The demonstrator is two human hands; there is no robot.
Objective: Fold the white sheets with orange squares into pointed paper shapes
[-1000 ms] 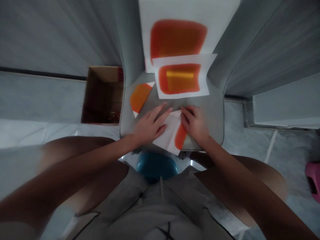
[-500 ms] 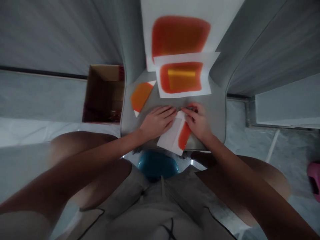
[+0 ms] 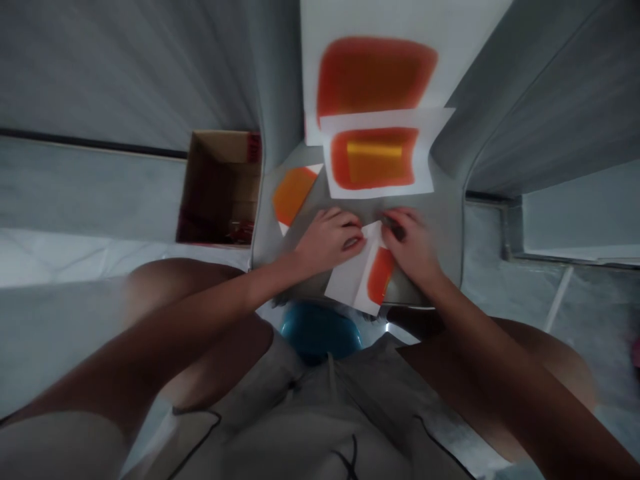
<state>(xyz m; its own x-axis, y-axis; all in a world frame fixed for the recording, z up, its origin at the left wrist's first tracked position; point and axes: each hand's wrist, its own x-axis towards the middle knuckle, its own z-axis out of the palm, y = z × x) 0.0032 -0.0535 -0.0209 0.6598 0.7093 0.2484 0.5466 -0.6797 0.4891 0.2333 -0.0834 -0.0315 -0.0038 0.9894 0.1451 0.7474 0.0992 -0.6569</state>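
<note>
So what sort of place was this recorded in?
Probably a room at home, not a workshop: a tiled floor, an open cardboard box, and orange-patched paper sheets on a low grey surface.

Pale grey tiled floor point(image 3: 597, 320) with a white grout line, an open cardboard box point(image 3: 220, 190) left beside a white sheet point(image 3: 60, 257), a rounded blue object point(image 3: 320, 330) low centre, dim flat light.

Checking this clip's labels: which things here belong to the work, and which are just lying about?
Work: left hand, right hand, folded white paper, upper orange-patched sheet, lower orange-patched sheet, orange paper piece.
Lying about: open cardboard box, teal rounded object.
</note>
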